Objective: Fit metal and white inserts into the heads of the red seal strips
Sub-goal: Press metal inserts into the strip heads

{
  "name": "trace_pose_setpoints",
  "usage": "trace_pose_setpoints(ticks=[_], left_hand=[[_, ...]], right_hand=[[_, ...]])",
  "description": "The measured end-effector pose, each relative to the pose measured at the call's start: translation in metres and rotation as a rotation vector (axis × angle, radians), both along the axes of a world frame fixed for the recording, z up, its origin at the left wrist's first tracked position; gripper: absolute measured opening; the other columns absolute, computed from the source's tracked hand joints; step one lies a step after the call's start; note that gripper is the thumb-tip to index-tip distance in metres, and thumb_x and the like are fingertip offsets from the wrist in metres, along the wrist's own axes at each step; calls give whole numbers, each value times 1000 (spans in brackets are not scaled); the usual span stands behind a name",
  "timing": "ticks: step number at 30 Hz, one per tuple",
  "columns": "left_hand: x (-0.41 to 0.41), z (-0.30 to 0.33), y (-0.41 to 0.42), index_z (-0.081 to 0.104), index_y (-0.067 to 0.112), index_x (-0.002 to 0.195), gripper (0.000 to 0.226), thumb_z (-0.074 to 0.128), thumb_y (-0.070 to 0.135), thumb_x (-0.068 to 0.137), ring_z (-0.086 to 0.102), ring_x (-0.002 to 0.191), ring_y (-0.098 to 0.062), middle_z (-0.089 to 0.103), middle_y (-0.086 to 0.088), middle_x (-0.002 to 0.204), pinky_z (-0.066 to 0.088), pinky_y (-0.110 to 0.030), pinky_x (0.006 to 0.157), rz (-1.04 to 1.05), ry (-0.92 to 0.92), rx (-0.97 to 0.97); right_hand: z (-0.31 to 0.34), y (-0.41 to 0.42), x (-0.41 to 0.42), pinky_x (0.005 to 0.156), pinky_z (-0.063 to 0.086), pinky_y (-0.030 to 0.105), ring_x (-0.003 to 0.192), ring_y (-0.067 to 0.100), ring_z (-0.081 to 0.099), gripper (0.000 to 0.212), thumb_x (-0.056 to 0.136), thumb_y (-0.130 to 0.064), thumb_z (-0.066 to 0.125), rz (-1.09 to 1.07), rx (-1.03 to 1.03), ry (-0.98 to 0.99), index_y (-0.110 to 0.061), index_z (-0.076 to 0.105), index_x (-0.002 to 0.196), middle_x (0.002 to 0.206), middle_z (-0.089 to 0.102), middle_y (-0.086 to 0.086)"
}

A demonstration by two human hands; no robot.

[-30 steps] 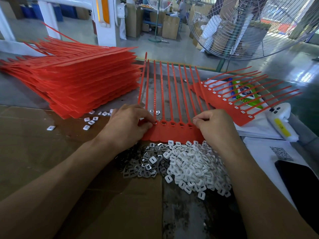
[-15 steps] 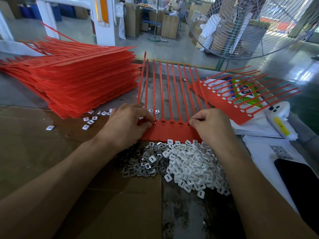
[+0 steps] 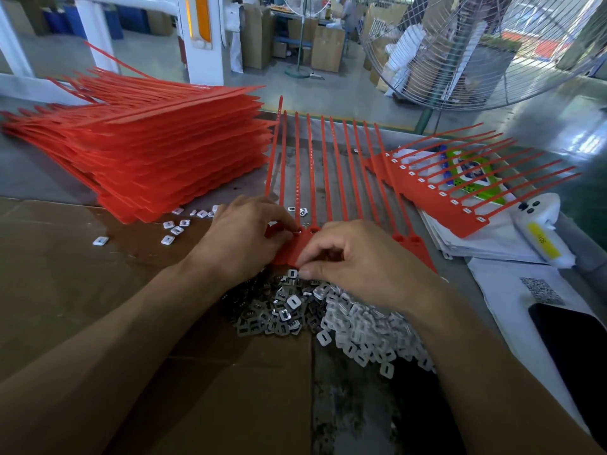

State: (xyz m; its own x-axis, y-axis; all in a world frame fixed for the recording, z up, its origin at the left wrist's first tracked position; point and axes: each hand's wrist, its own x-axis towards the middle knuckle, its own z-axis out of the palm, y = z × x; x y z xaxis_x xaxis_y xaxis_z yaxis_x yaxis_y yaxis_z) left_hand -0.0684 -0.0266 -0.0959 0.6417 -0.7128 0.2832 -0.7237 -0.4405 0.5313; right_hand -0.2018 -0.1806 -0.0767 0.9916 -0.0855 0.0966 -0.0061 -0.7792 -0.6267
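The right hand (image 3: 364,261) has left the far right end of the red seal strip comb (image 3: 331,172) and now sits at its near edge, fingertips pinching a metal insert (image 3: 292,274) above the insert pile (image 3: 328,310). The left hand (image 3: 243,238) remains pinched at the leftmost heads. The comb lies flat on the worktop (image 3: 39,178). Judgement: next insert being fetched; most heads unfilled.

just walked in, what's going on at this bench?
A person is fitting inserts into a comb of red seal strips lying flat on the bench. The left hand pinches at a strip head near the comb's left end. The right hand is picking a piece at the edge of the metal inserts, beside the white inserts. A finished comb lies right, an unfilled stack left.
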Motion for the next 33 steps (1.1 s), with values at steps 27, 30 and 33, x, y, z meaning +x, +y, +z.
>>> trace_pose_setpoints(ticks=[27,30,33], left_hand=[[-3,4,-1,74,37,104,13,69,30,94,48,124,-16,60,15,116,34,-47,109,16,14,36],[-2,3,0,73,39,106,14,68,32,94,46,126,-14,58,17,119,32,-45,110,17,20,43],[-1,3,0,73,40,104,13,68,32,94,45,128,-14,61,14,126,32,-47,111,16,25,45]], right_hand=[[-3,11,4,64,54,16,71,-1,67,7,94,-25,73,-197,-4,-83,-25,74,87,79,72,-14],[-1,-12,-1,52,46,10,63,-4,66,9,93,-26,73,-416,125,-131,-27,74,84,77,74,-16],[0,-39,-7,48,44,18,51,-1,60,13,93,-22,69,-588,214,-143,-24,75,81,71,75,-10]])
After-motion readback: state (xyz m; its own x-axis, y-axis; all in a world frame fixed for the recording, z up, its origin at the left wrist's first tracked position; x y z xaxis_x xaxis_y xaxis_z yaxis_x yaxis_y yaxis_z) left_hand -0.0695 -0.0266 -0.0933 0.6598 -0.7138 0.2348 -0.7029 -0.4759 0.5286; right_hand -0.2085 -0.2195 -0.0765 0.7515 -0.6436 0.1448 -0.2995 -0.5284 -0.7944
